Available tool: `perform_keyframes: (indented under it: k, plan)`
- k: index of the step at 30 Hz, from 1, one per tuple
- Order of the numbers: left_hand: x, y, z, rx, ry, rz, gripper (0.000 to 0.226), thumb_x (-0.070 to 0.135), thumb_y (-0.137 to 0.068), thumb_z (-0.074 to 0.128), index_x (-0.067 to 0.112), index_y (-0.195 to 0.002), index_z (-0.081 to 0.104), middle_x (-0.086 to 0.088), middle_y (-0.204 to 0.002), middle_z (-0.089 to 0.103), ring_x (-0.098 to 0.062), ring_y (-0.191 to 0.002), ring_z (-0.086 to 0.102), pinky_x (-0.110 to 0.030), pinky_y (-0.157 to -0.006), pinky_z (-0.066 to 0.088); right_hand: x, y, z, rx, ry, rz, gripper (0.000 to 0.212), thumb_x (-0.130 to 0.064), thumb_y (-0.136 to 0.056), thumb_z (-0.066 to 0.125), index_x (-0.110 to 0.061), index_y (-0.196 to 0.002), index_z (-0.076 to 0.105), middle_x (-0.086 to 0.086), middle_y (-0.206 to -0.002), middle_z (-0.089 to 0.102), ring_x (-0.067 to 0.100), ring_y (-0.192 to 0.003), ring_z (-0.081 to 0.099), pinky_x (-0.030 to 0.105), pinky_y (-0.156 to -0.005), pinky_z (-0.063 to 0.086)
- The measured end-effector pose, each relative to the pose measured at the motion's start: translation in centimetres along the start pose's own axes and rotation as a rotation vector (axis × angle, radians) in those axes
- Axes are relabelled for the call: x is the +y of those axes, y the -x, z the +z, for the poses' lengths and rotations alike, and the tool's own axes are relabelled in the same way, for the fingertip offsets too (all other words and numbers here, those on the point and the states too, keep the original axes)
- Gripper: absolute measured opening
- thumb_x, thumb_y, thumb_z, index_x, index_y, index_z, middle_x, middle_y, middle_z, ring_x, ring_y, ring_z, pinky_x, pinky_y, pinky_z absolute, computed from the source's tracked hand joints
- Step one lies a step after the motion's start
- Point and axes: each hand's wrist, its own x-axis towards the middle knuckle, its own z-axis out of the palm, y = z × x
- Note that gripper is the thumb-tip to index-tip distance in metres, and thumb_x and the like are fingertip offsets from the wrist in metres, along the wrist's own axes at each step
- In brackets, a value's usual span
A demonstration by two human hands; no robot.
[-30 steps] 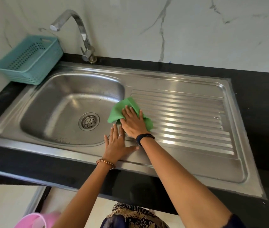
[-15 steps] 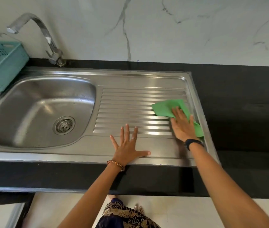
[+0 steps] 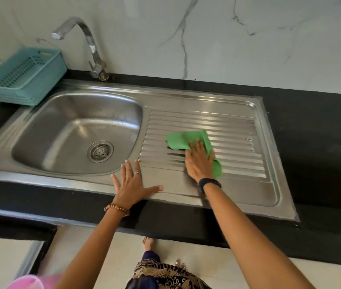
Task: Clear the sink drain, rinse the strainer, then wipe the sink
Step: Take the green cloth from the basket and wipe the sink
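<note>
A steel sink (image 3: 65, 130) with a ribbed drainboard (image 3: 234, 130) on its right is set into a black counter. The round metal strainer (image 3: 100, 152) sits in the drain at the bowl's bottom. My right hand (image 3: 198, 161) presses flat on a green cloth (image 3: 184, 140) in the middle of the drainboard ribs. My left hand (image 3: 133, 184) lies flat with fingers spread on the sink's front rim, between bowl and drainboard, holding nothing.
A chrome faucet (image 3: 90, 44) stands behind the bowl, spout turned left. A teal plastic basket (image 3: 23, 76) sits at the back left corner. Black counter (image 3: 315, 142) runs to the right below a marble wall. A pink plastic item (image 3: 30, 282) is on the floor at lower left.
My right hand swept the green cloth from the bowl's edge to the drainboard's right end, then back toward the middle. My left hand stayed flat on the front rim.
</note>
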Motion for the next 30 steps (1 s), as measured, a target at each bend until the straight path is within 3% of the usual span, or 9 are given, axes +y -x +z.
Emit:
perform_keyframes:
  k: [7, 11, 14, 18, 23, 27, 30]
  plan:
    - [0.4, 0.2, 0.3, 0.022, -0.016, -0.035, 0.122, 0.082, -0.062, 0.047, 0.012, -0.146, -0.006, -0.018, -0.155, -0.010, -0.028, -0.144, -0.012, -0.052, -0.114, -0.005, -9.3, -2.5, 3.6, -0.178, -0.008, -0.229, 0.050, -0.029, -0.099, 0.021, -0.016, -0.147, 0.020, 0.005, -0.159, 0.008, 0.019, -0.146, 0.006, 0.056, -0.116, -0.006]
    - [0.4, 0.2, 0.3, 0.037, -0.023, -0.036, 0.120, 0.081, -0.062, 0.047, 0.013, -0.146, -0.005, -0.016, -0.156, -0.009, -0.027, -0.144, -0.010, -0.052, -0.114, -0.004, -9.5, -2.1, 4.0, -0.262, 0.117, -0.422, 0.048, -0.032, -0.100, 0.020, -0.024, -0.148, 0.017, 0.002, -0.159, 0.003, 0.017, -0.146, 0.002, 0.054, -0.116, -0.008]
    - [0.3, 0.3, 0.5, 0.040, -0.025, -0.029, 0.116, 0.080, -0.065, 0.046, 0.014, -0.147, -0.004, -0.014, -0.156, -0.007, -0.025, -0.144, -0.010, -0.057, -0.112, -0.007, -7.6, -0.6, 3.8, -0.249, 0.116, -0.500, 0.047, -0.033, -0.100, 0.021, -0.028, -0.147, 0.018, -0.003, -0.158, 0.015, 0.015, -0.145, 0.012, 0.052, -0.117, -0.008]
    - [2.5, 0.8, 1.4, -0.045, -0.014, 0.072, 0.099, 0.071, -0.076, 0.044, 0.019, -0.147, -0.001, -0.009, -0.157, -0.007, -0.031, -0.143, -0.011, -0.062, -0.108, -0.010, -1.8, 0.9, 2.0, -0.143, 0.097, -0.405, 0.047, -0.031, -0.100, 0.024, -0.030, -0.147, 0.018, -0.005, -0.157, 0.016, 0.012, -0.144, 0.015, 0.047, -0.117, -0.008]
    - [9.4, 1.7, 3.4, -0.181, -0.034, 0.405, 0.074, 0.061, -0.086, 0.035, 0.033, -0.146, 0.001, 0.002, -0.157, -0.009, -0.024, -0.144, -0.013, -0.059, -0.108, -0.015, 7.8, 2.4, -2.2, -0.049, 0.061, -0.151, 0.047, -0.031, -0.100, 0.025, -0.032, -0.146, 0.017, -0.006, -0.158, 0.012, 0.010, -0.145, 0.010, 0.043, -0.118, -0.005]
    - [11.1, 1.8, 4.2, -0.241, -0.061, 0.414, 0.070, 0.063, -0.086, 0.032, 0.039, -0.144, 0.001, 0.004, -0.157, -0.013, -0.022, -0.143, -0.016, -0.064, -0.105, -0.015, 13.9, 4.0, -6.0, -0.019, -0.021, 0.047, 0.047, -0.029, -0.101, 0.021, -0.029, -0.148, 0.015, -0.003, -0.159, 0.005, 0.013, -0.146, 0.005, 0.043, -0.118, -0.003]
    - [10.5, 1.7, 3.8, -0.241, -0.065, 0.415, 0.071, 0.064, -0.086, 0.032, 0.038, -0.145, 0.001, 0.004, -0.157, -0.013, -0.019, -0.143, -0.016, -0.063, -0.105, -0.016, 14.6, 4.9, -6.9, -0.014, -0.140, 0.177, 0.048, -0.028, -0.101, 0.019, -0.024, -0.148, 0.013, -0.002, -0.159, 0.001, 0.015, -0.146, 0.001, 0.043, -0.118, 0.000]
